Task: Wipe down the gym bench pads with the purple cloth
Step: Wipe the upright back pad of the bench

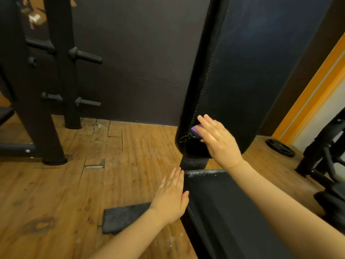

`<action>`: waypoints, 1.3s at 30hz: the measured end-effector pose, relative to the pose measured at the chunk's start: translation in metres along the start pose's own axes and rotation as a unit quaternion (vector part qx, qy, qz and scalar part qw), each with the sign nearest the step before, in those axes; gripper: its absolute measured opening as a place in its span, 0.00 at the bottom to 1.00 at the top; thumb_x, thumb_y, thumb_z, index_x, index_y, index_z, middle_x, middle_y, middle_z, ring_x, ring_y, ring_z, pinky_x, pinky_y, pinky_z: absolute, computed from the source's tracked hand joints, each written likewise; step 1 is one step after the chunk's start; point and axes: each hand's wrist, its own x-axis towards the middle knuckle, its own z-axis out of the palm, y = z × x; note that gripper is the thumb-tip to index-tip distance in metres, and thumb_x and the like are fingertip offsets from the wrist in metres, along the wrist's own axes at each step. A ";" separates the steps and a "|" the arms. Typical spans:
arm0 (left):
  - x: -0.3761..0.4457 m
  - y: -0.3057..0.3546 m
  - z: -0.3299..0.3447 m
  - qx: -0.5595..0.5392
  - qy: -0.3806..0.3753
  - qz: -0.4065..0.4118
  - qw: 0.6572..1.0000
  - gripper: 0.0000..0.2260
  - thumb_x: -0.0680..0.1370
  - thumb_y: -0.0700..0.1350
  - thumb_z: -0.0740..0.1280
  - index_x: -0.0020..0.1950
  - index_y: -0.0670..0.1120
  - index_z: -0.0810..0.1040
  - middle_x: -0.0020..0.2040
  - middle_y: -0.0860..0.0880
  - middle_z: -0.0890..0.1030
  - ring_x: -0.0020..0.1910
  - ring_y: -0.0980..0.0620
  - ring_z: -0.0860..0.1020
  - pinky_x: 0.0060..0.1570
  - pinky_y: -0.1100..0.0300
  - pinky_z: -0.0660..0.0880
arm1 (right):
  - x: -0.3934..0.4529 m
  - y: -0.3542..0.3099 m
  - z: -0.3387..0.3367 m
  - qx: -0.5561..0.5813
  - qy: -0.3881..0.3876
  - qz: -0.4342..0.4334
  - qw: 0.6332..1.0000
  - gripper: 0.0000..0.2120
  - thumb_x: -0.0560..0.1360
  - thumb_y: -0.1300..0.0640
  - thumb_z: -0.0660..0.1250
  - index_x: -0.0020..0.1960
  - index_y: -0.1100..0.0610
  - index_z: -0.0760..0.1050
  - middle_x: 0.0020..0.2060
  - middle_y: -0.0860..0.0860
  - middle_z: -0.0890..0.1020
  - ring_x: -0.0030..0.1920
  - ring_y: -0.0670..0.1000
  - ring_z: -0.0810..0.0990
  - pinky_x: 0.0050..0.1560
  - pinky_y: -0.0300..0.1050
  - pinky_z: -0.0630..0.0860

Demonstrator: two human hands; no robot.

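The black back pad [242,71] of the gym bench stands steeply upright in the middle right. The black seat pad [229,212] lies below it, speckled with white dust along its far edge. My right hand [218,141] lies flat with straight fingers on the lower left corner of the back pad, pressing the purple cloth [196,130] against it. Only a small purple part of the cloth shows beside my fingers. My left hand [171,197] rests flat with straight fingers against the left edge of the seat pad.
A black weight rack [61,77] with storage pegs stands at the left on the wooden floor [56,184]. A dark flat foot plate [123,216] lies left of the seat. A weight plate [280,147] lies at the right, near another machine's frame [321,161].
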 end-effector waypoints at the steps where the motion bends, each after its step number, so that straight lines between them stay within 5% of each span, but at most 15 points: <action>1: 0.000 0.001 0.000 0.003 0.004 -0.001 1.000 0.27 0.83 0.53 0.46 0.78 0.44 0.40 0.78 0.49 0.39 0.76 0.55 0.37 0.75 0.56 0.39 | -0.006 -0.003 0.006 -0.024 -0.028 -0.008 0.999 0.25 0.68 0.62 0.71 0.64 0.63 0.71 0.63 0.61 0.74 0.65 0.61 0.71 0.64 0.59 0.64; 4: 0.000 0.003 -0.004 0.004 0.000 -0.007 1.000 0.27 0.83 0.53 0.46 0.78 0.45 0.40 0.78 0.49 0.40 0.76 0.55 0.37 0.75 0.56 0.39 | -0.016 -0.012 0.024 -0.071 -0.082 0.018 0.994 0.33 0.66 0.55 0.74 0.67 0.62 0.68 0.65 0.60 0.73 0.66 0.60 0.71 0.64 0.58 0.61; 9: -0.001 0.004 -0.005 0.013 0.009 -0.003 1.000 0.27 0.82 0.53 0.45 0.78 0.45 0.41 0.79 0.49 0.41 0.76 0.55 0.37 0.74 0.57 0.38 | -0.036 -0.004 0.028 -0.069 -0.116 0.005 0.991 0.47 0.56 0.68 0.77 0.71 0.59 0.60 0.67 0.57 0.70 0.68 0.58 0.67 0.65 0.59 0.60; 13: 0.000 0.002 -0.003 0.011 0.012 -0.009 1.000 0.27 0.83 0.53 0.48 0.79 0.46 0.42 0.79 0.50 0.42 0.76 0.55 0.38 0.73 0.57 0.39 | -0.070 0.011 0.020 -0.078 -0.166 -0.003 0.983 0.48 0.49 0.69 0.80 0.67 0.58 0.68 0.66 0.56 0.72 0.67 0.56 0.64 0.61 0.56 0.63; 17: 0.000 0.003 -0.001 0.002 0.008 -0.005 1.000 0.27 0.83 0.53 0.48 0.79 0.46 0.42 0.79 0.50 0.42 0.76 0.56 0.38 0.75 0.56 0.40 | -0.053 0.008 0.003 0.005 -0.082 0.016 0.996 0.40 0.56 0.74 0.74 0.67 0.60 0.69 0.64 0.60 0.73 0.66 0.62 0.68 0.61 0.56 0.65; 22: -0.001 0.004 -0.005 0.006 -0.005 -0.007 1.000 0.27 0.83 0.52 0.47 0.78 0.46 0.42 0.79 0.50 0.41 0.76 0.56 0.37 0.75 0.56 0.39 | 0.033 0.026 -0.032 0.081 0.112 0.119 0.983 0.24 0.74 0.69 0.56 0.69 0.60 0.64 0.69 0.61 0.66 0.71 0.59 0.59 0.69 0.54 0.58; 27: 0.000 0.004 -0.009 0.017 -0.022 -0.004 1.000 0.27 0.83 0.52 0.48 0.79 0.45 0.43 0.79 0.50 0.43 0.76 0.55 0.38 0.75 0.53 0.41 | 0.060 0.019 -0.014 0.113 0.080 0.166 0.976 0.28 0.75 0.61 0.62 0.74 0.58 0.57 0.73 0.59 0.59 0.74 0.58 0.53 0.72 0.56 0.51; 32: -0.001 0.006 -0.012 0.047 -0.035 -0.013 0.998 0.27 0.83 0.52 0.47 0.79 0.44 0.44 0.79 0.48 0.44 0.77 0.53 0.40 0.75 0.52 0.42 | -0.001 -0.004 0.022 0.037 0.012 0.069 0.997 0.36 0.64 0.72 0.71 0.69 0.60 0.61 0.67 0.62 0.69 0.68 0.62 0.64 0.66 0.60 0.62; 39: -0.001 0.008 -0.015 0.056 -0.032 -0.018 0.998 0.26 0.83 0.52 0.48 0.79 0.45 0.46 0.79 0.48 0.46 0.77 0.53 0.40 0.75 0.51 0.42 | -0.020 -0.007 0.020 -0.019 -0.092 -0.032 0.995 0.43 0.57 0.71 0.76 0.69 0.58 0.64 0.66 0.57 0.72 0.68 0.60 0.65 0.64 0.61 0.59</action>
